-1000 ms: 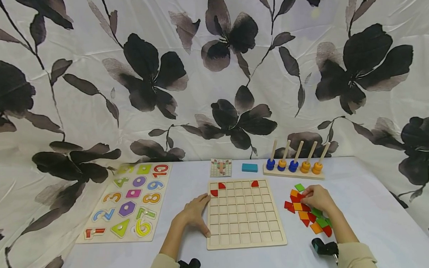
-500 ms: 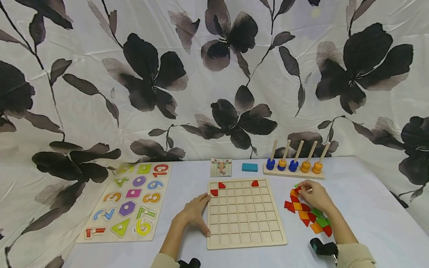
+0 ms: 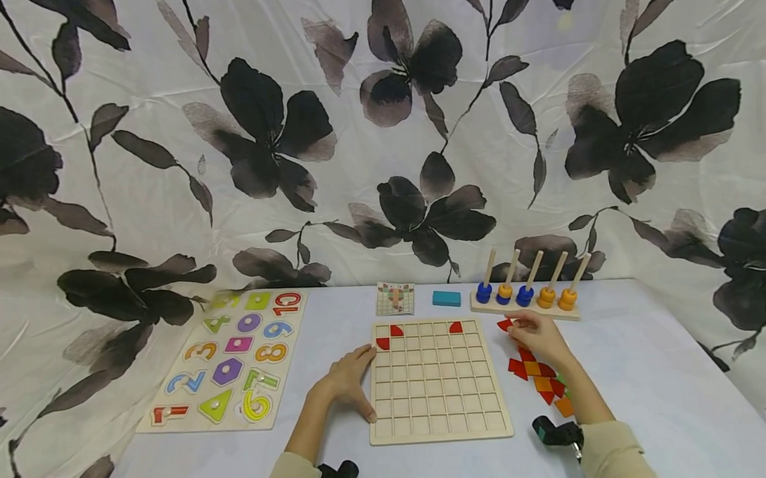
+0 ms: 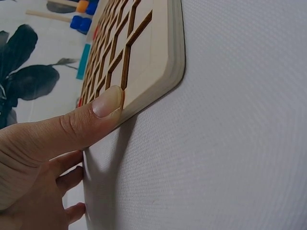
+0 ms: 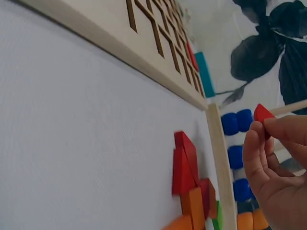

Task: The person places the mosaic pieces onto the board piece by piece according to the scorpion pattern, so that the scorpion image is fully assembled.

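My right hand point(image 3: 540, 337) pinches a red wooden piece point(image 5: 262, 114) between thumb and fingertips. It is in the air, off the board's upper right corner, and its curved edge suggests a quarter circle. A square wooden grid board point(image 3: 439, 381) lies in the middle, with red quarter-circle pieces point(image 3: 456, 327) in three of its top cells. My left hand point(image 3: 348, 382) rests at the board's left edge, thumb point(image 4: 106, 103) on the rim near the corner, the other fingers spread along the side. Below the right hand lie loose red, orange and green pieces point(image 3: 532, 368), partly hidden by the forearm.
Behind the board are a small pattern card point(image 3: 395, 299), a teal block point(image 3: 446, 299) and a peg stand point(image 3: 525, 308) with blue and orange beads. A number and shape puzzle board point(image 3: 223, 364) lies left. A floral cloth point(image 3: 417, 125) hangs behind the table.
My right hand has lifted a red piece from the pile and moved it up and left toward the board. The left hand has stayed at the board's edge.
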Available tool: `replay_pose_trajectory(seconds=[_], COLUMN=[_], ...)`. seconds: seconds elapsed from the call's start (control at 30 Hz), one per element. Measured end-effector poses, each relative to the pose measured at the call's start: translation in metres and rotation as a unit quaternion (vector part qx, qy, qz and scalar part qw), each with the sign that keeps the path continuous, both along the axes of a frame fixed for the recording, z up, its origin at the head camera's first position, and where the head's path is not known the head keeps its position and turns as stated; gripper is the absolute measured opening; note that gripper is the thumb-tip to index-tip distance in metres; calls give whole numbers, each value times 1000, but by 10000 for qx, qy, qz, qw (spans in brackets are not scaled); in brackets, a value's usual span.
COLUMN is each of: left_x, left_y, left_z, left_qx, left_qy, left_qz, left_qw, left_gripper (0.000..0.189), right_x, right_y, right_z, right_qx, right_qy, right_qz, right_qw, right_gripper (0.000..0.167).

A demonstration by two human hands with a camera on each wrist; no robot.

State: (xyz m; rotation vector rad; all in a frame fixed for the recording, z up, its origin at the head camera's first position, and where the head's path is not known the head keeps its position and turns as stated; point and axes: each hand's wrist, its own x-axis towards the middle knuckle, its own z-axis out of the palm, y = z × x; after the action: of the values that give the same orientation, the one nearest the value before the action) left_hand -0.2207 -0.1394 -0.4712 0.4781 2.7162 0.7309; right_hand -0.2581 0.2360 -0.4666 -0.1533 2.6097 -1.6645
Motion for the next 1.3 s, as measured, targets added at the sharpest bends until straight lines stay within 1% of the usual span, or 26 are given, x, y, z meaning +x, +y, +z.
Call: replay_pose_trajectory(seconds=[0.17,0.3,0.43,0.67,0.87,1.0,1.1,1.2,1.3], left_x=[0,0,1,2,2,2,2,2,1], left_y=[0,0,1,1,1,1,1,0,0], left_z=[1,1,2,3,4,4,3,3,3], left_qx=[-48,-39,-58,-76,-58,-53,-45,-49,-52], left_qy=[-12,-38,-34,-30,4,13,11,9,2], left_qz=[19,22,34,39,36,35,38,40,35], left_qw=[10000,10000,10000,10000,10000,10000,10000,10000,10000], left_gripper=[113,113,112,112,112,112,112,112,113], right_x=[-4,-8,-13,-19,-21,-22,-23,-24,-25], right_y=[-12,-21,-29,-39,-44,-45,-45,-45,-48], right_z=[-6,-11,-17,-22,-23,-21,-20,-18,-16], right_qx=[-135,-258,-184,-171,74,159,410,764,1028], right_qy=[259,296,301,370,423,382,438,541,557], right_qz=[79,128,199,535,576,521,534,728,914], right_qw=[9995,9991,9992,9977,9974,9978,9968,9929,9889], right_gripper=[32,29,26,25,25,26,27,27,26])
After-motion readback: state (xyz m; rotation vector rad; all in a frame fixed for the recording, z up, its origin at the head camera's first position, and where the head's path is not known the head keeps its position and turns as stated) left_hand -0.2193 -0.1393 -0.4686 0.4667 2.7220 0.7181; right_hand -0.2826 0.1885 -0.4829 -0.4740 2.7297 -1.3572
